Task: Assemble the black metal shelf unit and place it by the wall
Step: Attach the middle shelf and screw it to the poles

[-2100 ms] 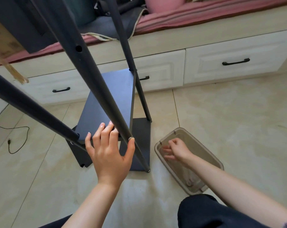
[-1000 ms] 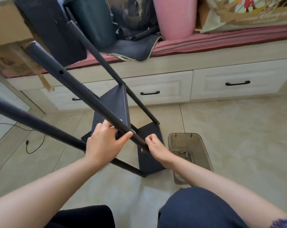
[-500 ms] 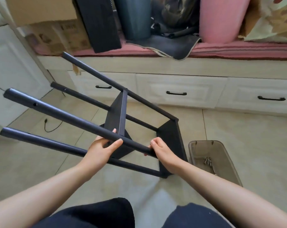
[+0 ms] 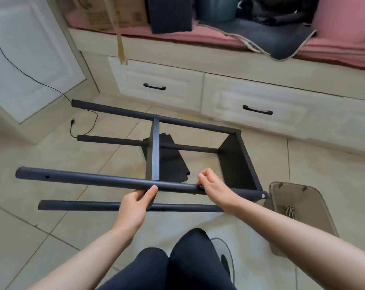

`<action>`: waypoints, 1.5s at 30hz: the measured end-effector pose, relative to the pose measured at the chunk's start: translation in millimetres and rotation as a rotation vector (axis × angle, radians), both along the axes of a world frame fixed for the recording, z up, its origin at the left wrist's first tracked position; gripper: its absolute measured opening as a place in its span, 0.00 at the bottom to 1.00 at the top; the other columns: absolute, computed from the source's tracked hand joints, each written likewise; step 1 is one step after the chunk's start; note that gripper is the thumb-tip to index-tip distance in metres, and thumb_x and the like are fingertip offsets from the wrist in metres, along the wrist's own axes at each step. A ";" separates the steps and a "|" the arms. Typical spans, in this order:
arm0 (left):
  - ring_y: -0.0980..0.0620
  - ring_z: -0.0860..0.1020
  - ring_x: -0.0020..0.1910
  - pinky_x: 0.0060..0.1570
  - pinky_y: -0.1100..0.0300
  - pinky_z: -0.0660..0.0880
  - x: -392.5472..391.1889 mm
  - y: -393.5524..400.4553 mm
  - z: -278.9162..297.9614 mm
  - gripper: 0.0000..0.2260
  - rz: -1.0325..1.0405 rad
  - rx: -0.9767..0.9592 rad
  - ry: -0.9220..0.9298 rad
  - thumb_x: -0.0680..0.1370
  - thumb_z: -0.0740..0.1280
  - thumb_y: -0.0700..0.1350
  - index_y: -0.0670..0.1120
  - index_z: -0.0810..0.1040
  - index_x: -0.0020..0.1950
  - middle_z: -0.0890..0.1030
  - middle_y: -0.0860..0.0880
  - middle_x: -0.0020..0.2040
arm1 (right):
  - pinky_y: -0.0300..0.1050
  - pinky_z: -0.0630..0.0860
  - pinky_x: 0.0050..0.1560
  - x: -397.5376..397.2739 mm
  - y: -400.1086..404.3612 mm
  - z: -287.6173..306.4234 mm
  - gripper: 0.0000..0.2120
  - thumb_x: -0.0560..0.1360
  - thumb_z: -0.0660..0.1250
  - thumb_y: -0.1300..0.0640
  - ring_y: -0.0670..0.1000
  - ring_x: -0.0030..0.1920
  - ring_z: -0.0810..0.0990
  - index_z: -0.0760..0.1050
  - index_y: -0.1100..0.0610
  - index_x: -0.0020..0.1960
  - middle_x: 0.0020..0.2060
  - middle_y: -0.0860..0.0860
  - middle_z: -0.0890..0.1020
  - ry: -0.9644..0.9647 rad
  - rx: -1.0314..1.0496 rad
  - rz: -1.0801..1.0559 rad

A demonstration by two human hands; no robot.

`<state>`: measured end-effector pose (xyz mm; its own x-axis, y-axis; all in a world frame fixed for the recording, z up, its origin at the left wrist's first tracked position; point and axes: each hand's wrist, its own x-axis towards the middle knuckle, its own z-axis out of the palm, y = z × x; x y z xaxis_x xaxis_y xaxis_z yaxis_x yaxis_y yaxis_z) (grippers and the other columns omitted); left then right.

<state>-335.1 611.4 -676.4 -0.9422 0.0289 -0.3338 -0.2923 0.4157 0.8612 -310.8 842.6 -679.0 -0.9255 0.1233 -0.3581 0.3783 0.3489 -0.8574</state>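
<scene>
Hands hold a black shelf frame (image 4: 156,151) that lies on its side over the tile floor (image 4: 52,164). It is low, in front of the person's knees (image 4: 177,266) and near the white drawers (image 4: 160,84). Four long black poles run from left to right. Two flat black panels join them, one in the middle and one at the right end.

The left hand (image 4: 135,204) grips the near top pole (image 4: 83,178) from below. Its thumb lies along the front of the pole and its fingers curl up behind it, close to the middle panel (image 4: 155,149). The right hand (image 4: 213,185) grips the same pole a bit more to the right, with its fingers curled over the top.

A loose black panel (image 4: 173,160) lies flat on the floor under the frame. A clear plastic box (image 4: 298,206) sits on the floor just to the right of the frame, with a few small screws (image 4: 289,210) inside.

Behind the frame, a pink cushion (image 4: 198,38) covers the bench above the drawers. A cardboard box (image 4: 114,13) and a dark mat (image 4: 282,38) rest on it. A thin black cord (image 4: 81,122) trails across the floor on the left.
</scene>
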 end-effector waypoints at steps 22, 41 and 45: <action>0.46 0.84 0.40 0.40 0.55 0.74 -19.1 -23.0 -26.8 0.30 -0.109 -0.426 -0.142 0.76 0.67 0.64 0.47 0.70 0.21 0.79 0.54 0.27 | 0.47 0.70 0.51 -8.8 -13.6 -27.4 0.12 0.85 0.50 0.48 0.49 0.47 0.70 0.67 0.54 0.52 0.44 0.49 0.73 -0.054 0.150 0.140; 0.56 0.27 0.77 0.74 0.58 0.30 -92.6 -44.9 -31.8 0.38 -1.141 -0.879 0.566 0.73 0.49 0.76 0.63 0.53 0.80 0.33 0.60 0.80 | 0.44 0.67 0.46 -1.6 -13.7 -37.1 0.11 0.84 0.52 0.49 0.51 0.49 0.71 0.68 0.51 0.48 0.43 0.48 0.75 -0.073 0.226 0.140; 0.62 0.35 0.79 0.76 0.64 0.37 -92.2 -47.7 -38.2 0.34 -1.130 -0.690 0.540 0.74 0.59 0.73 0.56 0.68 0.75 0.43 0.61 0.81 | 0.43 0.67 0.43 -3.6 -14.8 -40.1 0.09 0.83 0.53 0.50 0.50 0.49 0.71 0.69 0.51 0.48 0.43 0.48 0.76 -0.122 0.225 0.096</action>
